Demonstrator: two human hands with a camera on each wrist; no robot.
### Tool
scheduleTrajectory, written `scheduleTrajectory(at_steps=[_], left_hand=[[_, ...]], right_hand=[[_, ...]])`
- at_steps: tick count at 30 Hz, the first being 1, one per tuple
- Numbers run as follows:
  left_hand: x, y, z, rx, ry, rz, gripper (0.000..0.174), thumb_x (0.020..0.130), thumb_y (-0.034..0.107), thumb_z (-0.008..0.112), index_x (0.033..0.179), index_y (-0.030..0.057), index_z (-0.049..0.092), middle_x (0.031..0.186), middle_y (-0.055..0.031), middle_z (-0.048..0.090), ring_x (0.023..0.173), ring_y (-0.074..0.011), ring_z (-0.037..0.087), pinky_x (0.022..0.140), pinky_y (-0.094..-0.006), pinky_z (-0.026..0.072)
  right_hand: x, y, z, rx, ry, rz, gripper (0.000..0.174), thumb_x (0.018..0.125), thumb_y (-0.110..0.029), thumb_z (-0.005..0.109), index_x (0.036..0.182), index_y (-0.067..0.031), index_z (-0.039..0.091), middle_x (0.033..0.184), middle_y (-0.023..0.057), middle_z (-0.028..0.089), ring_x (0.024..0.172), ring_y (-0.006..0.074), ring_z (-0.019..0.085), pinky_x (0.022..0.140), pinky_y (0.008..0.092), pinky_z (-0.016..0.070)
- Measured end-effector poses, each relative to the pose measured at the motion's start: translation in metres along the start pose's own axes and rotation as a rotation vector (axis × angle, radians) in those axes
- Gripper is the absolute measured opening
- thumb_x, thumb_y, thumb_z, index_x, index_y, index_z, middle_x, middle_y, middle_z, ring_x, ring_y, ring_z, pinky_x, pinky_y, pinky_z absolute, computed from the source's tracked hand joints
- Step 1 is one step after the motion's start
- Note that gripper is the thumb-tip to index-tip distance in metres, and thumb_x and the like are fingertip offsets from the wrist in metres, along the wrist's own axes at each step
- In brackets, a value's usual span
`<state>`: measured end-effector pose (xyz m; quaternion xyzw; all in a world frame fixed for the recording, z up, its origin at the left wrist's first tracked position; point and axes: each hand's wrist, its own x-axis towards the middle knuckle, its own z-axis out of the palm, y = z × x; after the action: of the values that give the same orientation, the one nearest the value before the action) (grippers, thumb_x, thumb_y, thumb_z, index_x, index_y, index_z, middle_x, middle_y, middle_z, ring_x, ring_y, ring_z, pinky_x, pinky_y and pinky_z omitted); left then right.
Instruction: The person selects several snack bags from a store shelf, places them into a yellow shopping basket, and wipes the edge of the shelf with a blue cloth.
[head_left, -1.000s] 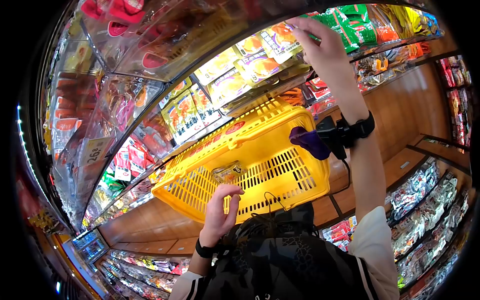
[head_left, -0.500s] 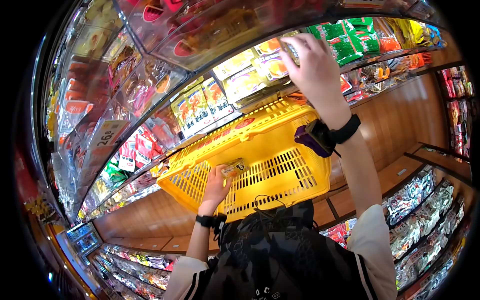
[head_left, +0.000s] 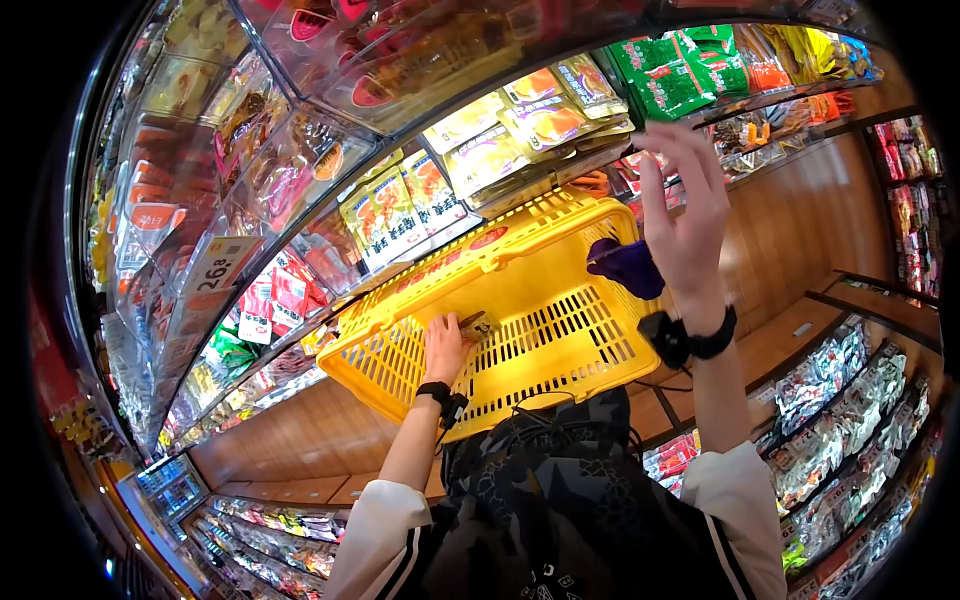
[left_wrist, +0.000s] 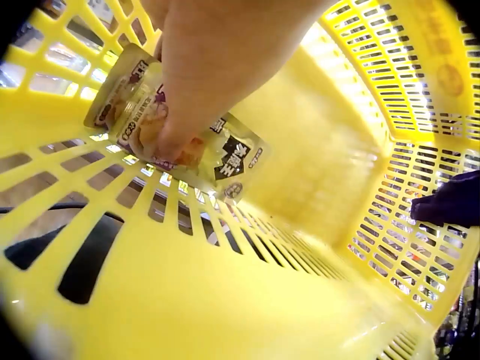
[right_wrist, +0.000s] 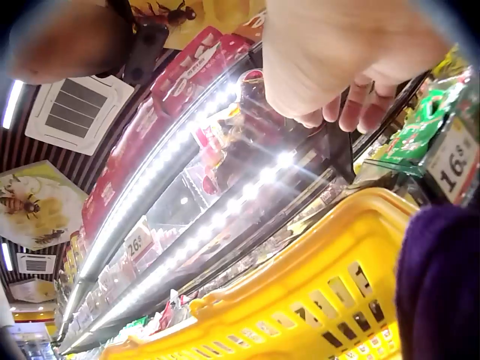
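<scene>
Inside the yellow shopping basket [head_left: 545, 275], my left hand [head_left: 443, 350] reaches down to the snack packets at its left end. The left wrist view shows its thumb over the front of a yellowish snack packet [left_wrist: 234, 156], pinching it with the fingers hidden behind. A second packet [left_wrist: 120, 90] overlaps it on the left. My right hand [head_left: 690, 220] is raised over the basket's right end, fingers loosely bent, holding nothing. It is beside the shelf edge, below the green packets [head_left: 668, 85].
Shelf bins of yellow packets [head_left: 520, 125] line the basket's far side, with a price tag [head_left: 215, 265] at the left. A purple cloth [head_left: 630, 265] overlaps the basket's right rim. More stocked shelves [head_left: 830, 420] stand at the lower right.
My left hand has come down into the basket onto the packets. My right hand has drawn back from the yellow packets on the shelf, down and to the right.
</scene>
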<state>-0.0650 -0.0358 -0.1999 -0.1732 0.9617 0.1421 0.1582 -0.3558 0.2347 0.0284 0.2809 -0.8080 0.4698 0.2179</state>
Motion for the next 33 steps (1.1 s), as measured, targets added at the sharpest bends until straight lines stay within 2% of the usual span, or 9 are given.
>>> scheduleTrajectory(at_steps=[9, 14, 18, 19, 22, 23, 26, 32, 33], left_hand=[[-0.012, -0.006, 0.017, -0.171, -0.126, 0.067, 0.043, 0.082, 0.015, 0.076, 0.115, 0.0021, 0.052, 0.103, -0.0254, 0.060, 0.099, -0.0459, 0.059, 0.085, -0.0516, 0.0505], [-0.039, 0.044, -0.066, -0.508, -0.278, 0.125, 0.049, 0.090, 0.031, 0.069, 0.122, 0.0007, 0.047, 0.100, -0.0302, 0.064, 0.093, -0.0479, 0.063, 0.080, -0.0505, 0.0513], [-0.063, 0.090, -0.141, -0.904, -0.400, 0.115, 0.054, 0.091, 0.024, 0.072, 0.128, -0.0032, 0.044, 0.100, -0.0266, 0.068, 0.089, -0.0412, 0.068, 0.077, -0.0422, 0.0541], [-0.066, 0.097, -0.146, -0.945, -0.268, 0.198, 0.054, 0.088, 0.020, 0.075, 0.127, -0.0022, 0.044, 0.101, -0.0247, 0.069, 0.090, -0.0403, 0.070, 0.074, -0.0396, 0.0555], [-0.063, 0.119, -0.172, -0.877, -0.114, 0.140, 0.054, 0.087, 0.017, 0.076, 0.126, -0.0022, 0.044, 0.103, -0.0240, 0.070, 0.091, -0.0412, 0.071, 0.073, -0.0399, 0.0564], [-0.058, 0.128, -0.174, -0.865, 0.086, 0.224, 0.052, 0.086, 0.012, 0.077, 0.122, -0.0023, 0.043, 0.104, -0.0243, 0.070, 0.094, -0.0413, 0.071, 0.073, -0.0399, 0.0568], [-0.044, 0.157, -0.197, -0.793, 0.340, 0.273, 0.048, 0.087, 0.008, 0.078, 0.117, -0.0002, 0.042, 0.101, -0.0206, 0.073, 0.090, -0.0342, 0.074, 0.072, -0.0370, 0.0575], [-0.013, 0.167, -0.217, -0.920, 0.288, 0.357, 0.053, 0.092, 0.006, 0.071, 0.128, -0.0023, 0.034, 0.110, -0.0237, 0.069, 0.101, -0.0352, 0.071, 0.082, -0.0383, 0.0559], [-0.012, 0.164, -0.219, -0.924, 0.203, 0.332, 0.055, 0.094, 0.005, 0.069, 0.132, -0.0017, 0.030, 0.115, -0.0212, 0.066, 0.104, -0.0259, 0.069, 0.083, -0.0358, 0.0549]], right_hand=[[-0.073, -0.032, -0.012, 0.188, -0.067, 0.102, 0.017, 0.089, 0.008, 0.060, 0.101, -0.0024, 0.067, 0.100, 0.0119, 0.067, 0.088, 0.0279, 0.066, 0.076, 0.0349, 0.0549], [-0.111, -0.057, -0.006, 0.384, -0.355, 0.272, 0.013, 0.089, 0.005, 0.062, 0.100, -0.0008, 0.066, 0.093, 0.0134, 0.067, 0.088, 0.0284, 0.069, 0.075, 0.0340, 0.0549], [-0.142, -0.082, 0.011, 0.520, -0.615, 0.614, 0.033, 0.093, -0.013, 0.069, 0.121, 0.0026, 0.060, 0.104, 0.0147, 0.068, 0.089, 0.0270, 0.070, 0.077, 0.0341, 0.0565], [-0.144, -0.084, 0.010, 0.599, -0.741, 0.752, 0.055, 0.091, -0.018, 0.074, 0.136, 0.0032, 0.049, 0.119, 0.0168, 0.063, 0.099, 0.0260, 0.068, 0.085, 0.0340, 0.0557], [-0.137, -0.108, 0.017, 0.557, -0.554, 0.601, 0.077, 0.087, -0.021, 0.079, 0.147, 0.0019, 0.037, 0.132, 0.0189, 0.054, 0.113, 0.0268, 0.062, 0.092, 0.0347, 0.0532], [-0.134, -0.112, 0.019, 0.561, -0.579, 0.626, 0.093, 0.084, -0.023, 0.083, 0.153, 0.0027, 0.026, 0.141, 0.0212, 0.045, 0.124, 0.0275, 0.055, 0.096, 0.0354, 0.0515], [-0.116, -0.128, 0.031, 0.608, -0.473, 0.615, 0.097, 0.083, -0.024, 0.084, 0.153, 0.0054, 0.024, 0.139, 0.0233, 0.047, 0.125, 0.0282, 0.056, 0.097, 0.0367, 0.0511], [-0.075, -0.112, 0.038, 0.700, -0.296, 0.678, 0.079, 0.081, -0.014, 0.079, 0.145, 0.0042, 0.035, 0.121, 0.0161, 0.062, 0.112, 0.0241, 0.064, 0.093, 0.0351, 0.0530], [-0.071, -0.108, 0.038, 0.715, -0.273, 0.686, 0.077, 0.082, -0.013, 0.078, 0.144, 0.0037, 0.037, 0.121, 0.0147, 0.062, 0.110, 0.0233, 0.064, 0.093, 0.0347, 0.0528]])
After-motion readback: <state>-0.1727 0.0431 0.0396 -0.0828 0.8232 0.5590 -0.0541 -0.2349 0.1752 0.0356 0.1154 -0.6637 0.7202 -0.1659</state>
